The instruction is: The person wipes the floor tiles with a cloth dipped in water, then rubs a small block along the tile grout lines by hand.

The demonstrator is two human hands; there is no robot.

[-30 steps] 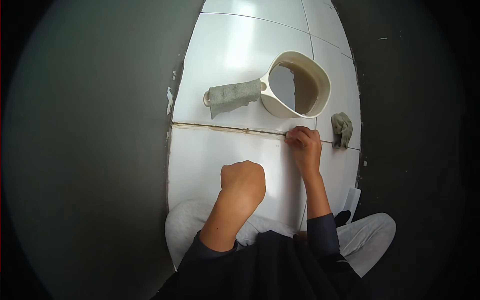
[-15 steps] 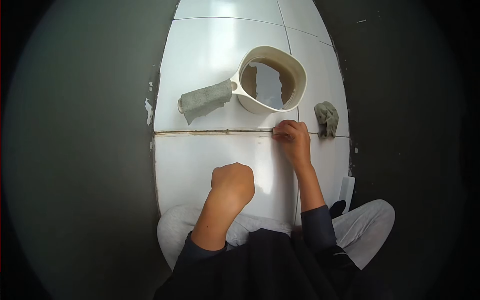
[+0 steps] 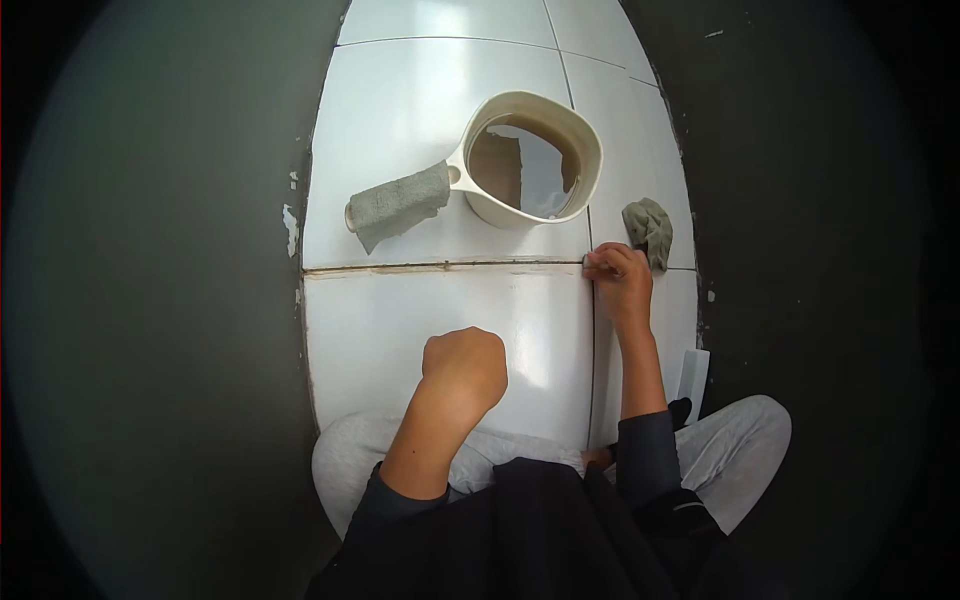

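My left hand (image 3: 466, 366) is curled in a fist above the white floor tile (image 3: 400, 310); its fingertips are hidden and nothing shows in it. My right hand (image 3: 622, 280) pinches a small pale piece (image 3: 588, 266) against the joint between tiles, near where two joints cross. Dirty brown residue (image 3: 400, 268) runs along the joint to the left. Beyond the hands stands a cream dipper (image 3: 470, 205) holding murky water, with a grey-green cloth (image 3: 400, 205) draped over its handle. Just past my right hand lies a crumpled grey-green cloth (image 3: 650, 228).
Dark wall surfaces (image 3: 180, 250) flank the tiled strip on both sides. A pale flat-sided object (image 3: 693, 383) lies by my right knee (image 3: 745, 440). My left knee (image 3: 350, 455) is at the lower left of the tiles.
My right hand has moved right along the joint, closer to the crumpled cloth. The view has shifted, so the dipper appears farther left. My left hand keeps its fist shape.
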